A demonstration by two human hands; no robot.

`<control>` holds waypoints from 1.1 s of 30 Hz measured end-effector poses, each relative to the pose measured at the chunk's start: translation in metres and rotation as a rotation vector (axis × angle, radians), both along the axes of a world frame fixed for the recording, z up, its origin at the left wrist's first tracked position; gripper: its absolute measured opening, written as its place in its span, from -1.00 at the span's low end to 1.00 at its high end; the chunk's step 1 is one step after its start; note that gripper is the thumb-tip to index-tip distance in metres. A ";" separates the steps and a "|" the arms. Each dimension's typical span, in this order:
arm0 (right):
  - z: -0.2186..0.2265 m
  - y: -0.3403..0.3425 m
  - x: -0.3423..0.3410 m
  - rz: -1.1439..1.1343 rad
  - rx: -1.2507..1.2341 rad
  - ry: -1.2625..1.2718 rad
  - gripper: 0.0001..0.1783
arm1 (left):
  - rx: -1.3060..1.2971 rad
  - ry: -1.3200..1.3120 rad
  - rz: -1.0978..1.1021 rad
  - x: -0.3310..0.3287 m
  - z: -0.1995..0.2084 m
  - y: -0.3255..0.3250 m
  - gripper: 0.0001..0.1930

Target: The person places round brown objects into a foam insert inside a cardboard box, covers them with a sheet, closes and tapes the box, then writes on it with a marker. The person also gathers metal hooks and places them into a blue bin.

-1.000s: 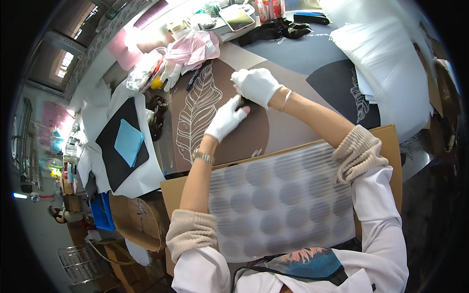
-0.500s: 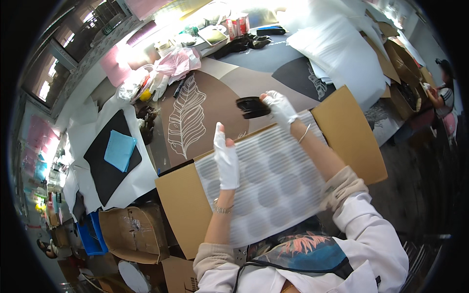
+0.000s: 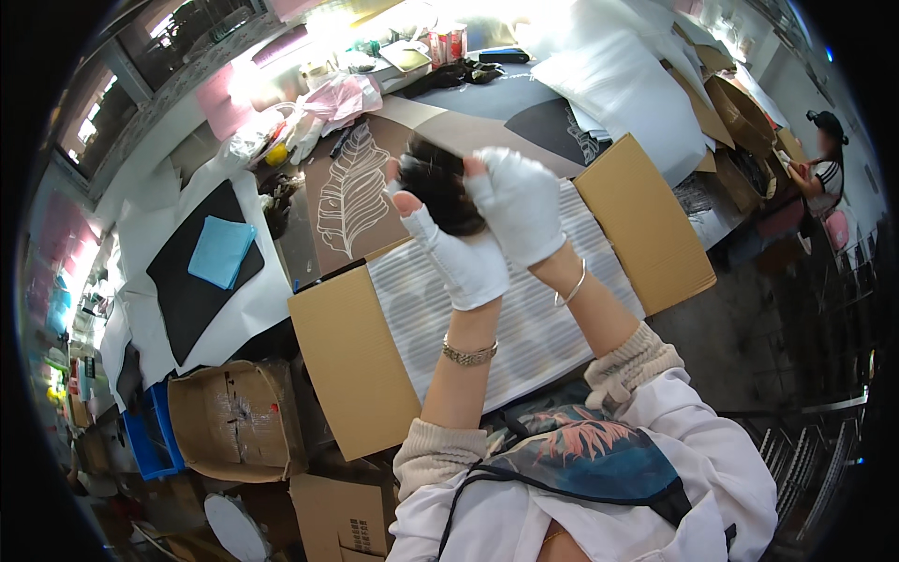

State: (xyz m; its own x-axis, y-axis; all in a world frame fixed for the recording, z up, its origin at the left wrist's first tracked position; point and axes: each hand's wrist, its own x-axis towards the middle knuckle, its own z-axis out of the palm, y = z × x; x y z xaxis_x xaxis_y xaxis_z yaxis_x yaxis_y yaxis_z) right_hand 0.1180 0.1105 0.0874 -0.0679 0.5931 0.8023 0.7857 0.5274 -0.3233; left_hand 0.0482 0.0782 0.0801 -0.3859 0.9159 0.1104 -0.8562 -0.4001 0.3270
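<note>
My gloved left hand (image 3: 461,262) and gloved right hand (image 3: 521,208) come together above an open cardboard box (image 3: 354,365). Between them is a black round object (image 3: 436,184), blurred by motion; half a second ago it looked like stacked discs. Its exact kind does not show. The fingers of my left hand curl round its left and lower side, partly hidden behind it, with the thumb raised. My right hand grips its right side. Beneath my wrists, a translucent ribbed foam sheet (image 3: 417,323) covers the box's contents; faint round shapes show through.
Behind the box, a table with a leaf-patterned cover (image 3: 351,197) carries pink wrapping (image 3: 337,98) and a black cloth-like heap (image 3: 454,77). White foam sheeting (image 3: 623,89) is piled at right. A light blue cloth (image 3: 222,251) lies left. Another person (image 3: 824,169) is at far right.
My left hand has risen and moved right to meet the black object. My right hand has brought it left, and both hands now hold it. My view has shifted slightly.
</note>
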 end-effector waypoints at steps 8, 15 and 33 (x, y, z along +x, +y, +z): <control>0.103 -0.019 -0.034 0.412 -0.008 0.740 -0.56 | 0.207 -0.061 0.255 -0.001 0.093 -0.036 -0.26; 0.106 -0.040 -0.034 0.617 -0.128 0.989 -0.53 | 0.255 0.000 0.271 0.002 0.102 -0.059 -0.35; 0.107 -0.052 -0.018 0.704 -0.204 1.096 -0.51 | 0.294 0.085 0.256 0.006 0.105 -0.077 0.00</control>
State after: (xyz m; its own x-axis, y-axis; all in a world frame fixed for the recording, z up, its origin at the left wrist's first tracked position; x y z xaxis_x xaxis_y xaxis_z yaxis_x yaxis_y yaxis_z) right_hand 0.1000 0.0582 0.1944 0.2144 0.8145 0.5392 -0.3535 0.5793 -0.7345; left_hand 0.0541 0.0010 0.1852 -0.5760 0.7157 0.3950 -0.6913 -0.6843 0.2319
